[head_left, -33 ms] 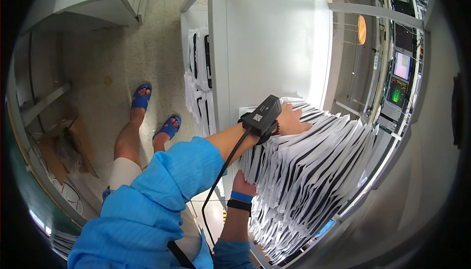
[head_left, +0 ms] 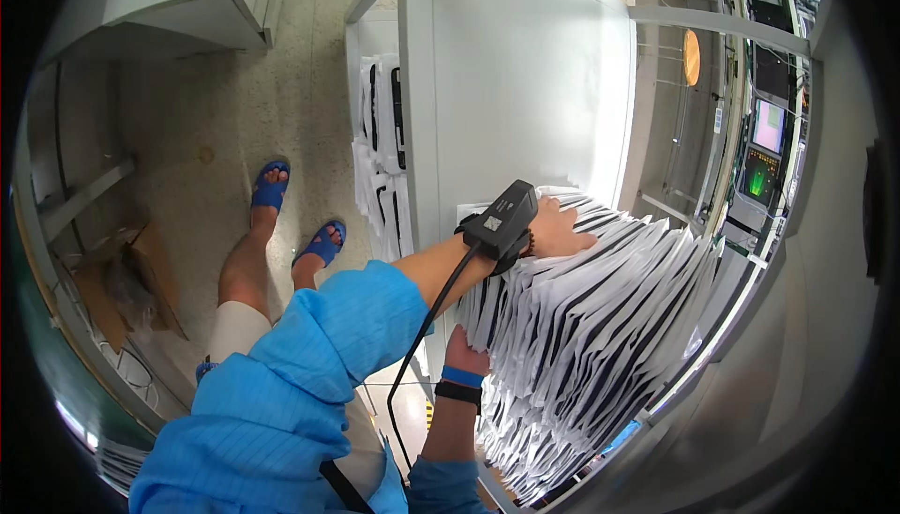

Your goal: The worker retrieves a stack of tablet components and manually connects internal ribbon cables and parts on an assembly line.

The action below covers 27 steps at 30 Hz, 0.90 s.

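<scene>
Head view: left hand (head_left: 561, 231) lies flat on top of the leaning stack of white sheets (head_left: 600, 327), steadying it; right hand (head_left: 466, 350) presses open against its near side.

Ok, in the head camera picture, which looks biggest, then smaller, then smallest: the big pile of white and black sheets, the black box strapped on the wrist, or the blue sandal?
1. Big pile of white and black sheets, by far.
2. Black box strapped on the wrist.
3. Blue sandal.
The last two look nearly alike, and the sandal is farther from the camera, so their order is unsure.
</scene>
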Motion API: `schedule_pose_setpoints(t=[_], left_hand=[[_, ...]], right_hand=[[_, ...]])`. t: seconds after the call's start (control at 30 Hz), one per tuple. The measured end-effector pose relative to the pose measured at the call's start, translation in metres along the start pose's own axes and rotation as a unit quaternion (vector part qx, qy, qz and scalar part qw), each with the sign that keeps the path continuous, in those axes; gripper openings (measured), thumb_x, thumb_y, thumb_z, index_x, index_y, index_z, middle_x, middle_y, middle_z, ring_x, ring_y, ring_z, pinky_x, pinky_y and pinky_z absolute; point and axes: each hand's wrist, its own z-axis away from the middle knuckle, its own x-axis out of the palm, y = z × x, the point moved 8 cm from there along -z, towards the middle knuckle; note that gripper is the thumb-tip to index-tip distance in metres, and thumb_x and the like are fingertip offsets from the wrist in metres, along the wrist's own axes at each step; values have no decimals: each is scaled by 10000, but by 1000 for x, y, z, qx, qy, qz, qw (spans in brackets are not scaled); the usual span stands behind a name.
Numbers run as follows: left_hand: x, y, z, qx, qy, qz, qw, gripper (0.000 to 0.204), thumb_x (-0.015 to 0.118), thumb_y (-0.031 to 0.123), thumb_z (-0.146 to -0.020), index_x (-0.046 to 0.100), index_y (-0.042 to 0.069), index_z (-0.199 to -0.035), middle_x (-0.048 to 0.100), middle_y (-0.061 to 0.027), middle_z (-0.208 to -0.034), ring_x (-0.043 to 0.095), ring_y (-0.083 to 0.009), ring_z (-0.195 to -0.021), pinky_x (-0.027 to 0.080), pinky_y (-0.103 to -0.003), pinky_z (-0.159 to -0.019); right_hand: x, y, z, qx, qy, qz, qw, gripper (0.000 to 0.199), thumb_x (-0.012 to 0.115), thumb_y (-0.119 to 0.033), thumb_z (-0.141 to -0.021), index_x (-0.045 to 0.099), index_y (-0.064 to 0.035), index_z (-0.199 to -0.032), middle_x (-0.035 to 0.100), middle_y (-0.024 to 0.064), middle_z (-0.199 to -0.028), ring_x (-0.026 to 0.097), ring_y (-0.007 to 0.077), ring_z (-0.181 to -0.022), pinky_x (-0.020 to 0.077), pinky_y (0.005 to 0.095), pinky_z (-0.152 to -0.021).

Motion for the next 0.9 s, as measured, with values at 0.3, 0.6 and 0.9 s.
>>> schedule_pose_setpoints(t=[0.3,0.6,0.9], left_hand=[[-11,-10,2,-2,1,9,1000,833,336,655,-996,430,1,-1504,431,-305,-1503,398,-414,-1442,358,-457,-1176],[-38,-5,-49,-2,176,34,984,554,478,486,-979,761,13,-1036,712,-269,-1018,549,-458,-1149,453,-596,-993],[-23,6,-50,-66,94,-118,986,326,516,216,-971,775,101,-1134,702,-161,-1151,613,-294,-1115,428,-448,-959]], right_hand=[[5,16,-15,-50,2,-78,996,553,702,-330,-845,642,-20,-1298,656,151,-1354,592,323,-1285,443,395,-1103],[13,19,-29,-41,6,-59,997,495,657,-320,-875,652,-20,-1269,670,158,-1314,612,351,-1229,439,414,-1099],[-35,7,-77,23,46,-211,976,495,637,-326,-887,643,-23,-1278,659,161,-1323,606,352,-1222,435,430,-1097]])
